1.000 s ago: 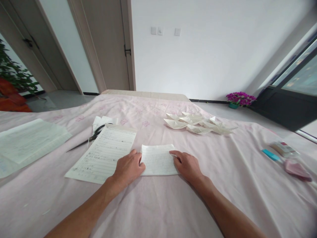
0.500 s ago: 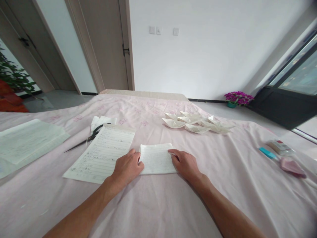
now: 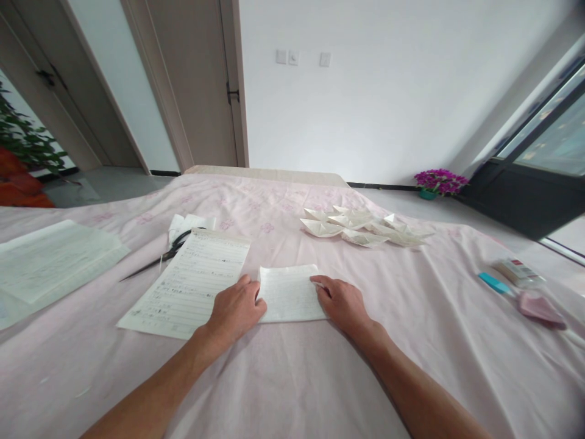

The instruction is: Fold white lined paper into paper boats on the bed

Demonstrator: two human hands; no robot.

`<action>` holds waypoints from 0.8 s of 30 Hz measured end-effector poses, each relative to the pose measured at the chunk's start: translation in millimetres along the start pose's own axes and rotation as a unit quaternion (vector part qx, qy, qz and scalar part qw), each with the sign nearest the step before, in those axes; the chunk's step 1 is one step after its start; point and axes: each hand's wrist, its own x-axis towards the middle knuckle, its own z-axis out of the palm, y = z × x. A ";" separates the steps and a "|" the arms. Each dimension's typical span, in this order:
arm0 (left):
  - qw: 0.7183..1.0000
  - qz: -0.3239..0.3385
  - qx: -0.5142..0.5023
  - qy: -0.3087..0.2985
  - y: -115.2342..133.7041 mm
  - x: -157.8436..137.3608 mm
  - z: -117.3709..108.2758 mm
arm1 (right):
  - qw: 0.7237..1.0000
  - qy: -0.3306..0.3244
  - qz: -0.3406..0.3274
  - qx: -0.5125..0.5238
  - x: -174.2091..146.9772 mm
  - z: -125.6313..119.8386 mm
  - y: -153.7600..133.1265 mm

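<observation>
A folded sheet of lined paper (image 3: pixel 290 296) lies flat on the pink cloth between my hands. Gripping its left edge is my left hand (image 3: pixel 238 305), closed with thumb and fingers at the paper's side. My right hand (image 3: pixel 342 303) is closed on the right edge, the index finger near the upper right corner. Left of the folded paper is a handwritten lined sheet (image 3: pixel 187 286), close to my left hand. Black-handled scissors (image 3: pixel 169 253) lie partly under that sheet, blades pointing left.
Several folded paper boats (image 3: pixel 361 227) sit grouped beyond my right hand. At far left lie more paper sheets (image 3: pixel 55 262). A white folded bundle (image 3: pixel 189 224) is behind the scissors. On the right are a blue item (image 3: pixel 493 282), a clear-wrapped pack (image 3: pixel 518 272) and a pink item (image 3: pixel 542 309).
</observation>
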 end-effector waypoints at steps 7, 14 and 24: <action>1.000 0.001 0.001 -0.003 -0.1 -0.4 -0.3 | 1.000 0.000 0.001 0.000 -0.2 -1.0 0.7; 1.000 0.000 0.010 0.000 0.6 -0.6 -0.4 | 1.000 -0.007 0.004 -0.001 -0.8 -2.4 -0.5; 1.000 0.007 0.011 0.009 -0.9 0.0 2.2 | 1.000 0.003 -0.007 0.000 -0.2 0.1 0.8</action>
